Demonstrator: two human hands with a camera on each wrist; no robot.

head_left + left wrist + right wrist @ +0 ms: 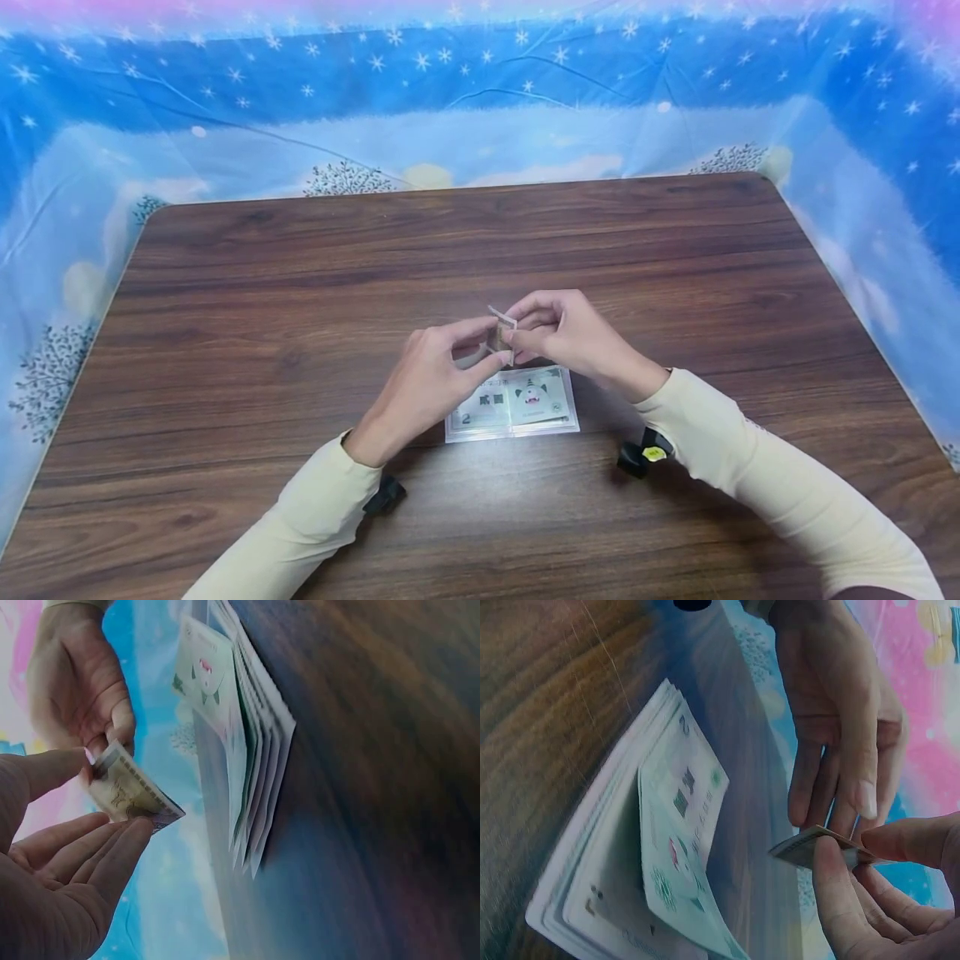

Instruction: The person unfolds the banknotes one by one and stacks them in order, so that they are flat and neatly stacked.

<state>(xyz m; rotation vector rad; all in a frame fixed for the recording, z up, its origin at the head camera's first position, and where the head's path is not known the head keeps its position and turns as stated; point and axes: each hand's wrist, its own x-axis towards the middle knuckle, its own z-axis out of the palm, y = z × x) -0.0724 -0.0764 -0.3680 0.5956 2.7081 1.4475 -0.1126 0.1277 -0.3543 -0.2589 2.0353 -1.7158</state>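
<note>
A small folded play banknote (495, 338) is held upright just above a stack of play banknotes (536, 407). My left hand (423, 382) has its thumb and fingertips at opposite edges of it. From the other side, my right hand (581, 337) pinches the same note between thumb and fingers. In the left wrist view, the folded note (129, 791) shows a yellowish printed face. Pale green notes with a cartoon face top the stack, and the digit 2 is printed on them. In the right wrist view, the top note (686, 802) bends up along a middle crease.
The stack lies on a dark wood-grain table (300, 275) with rounded far corners. A blue snowflake-patterned cloth (465, 75) surrounds the table at the back and sides. Black wrist devices (633, 458) hang below both cream sleeves, close to the tabletop.
</note>
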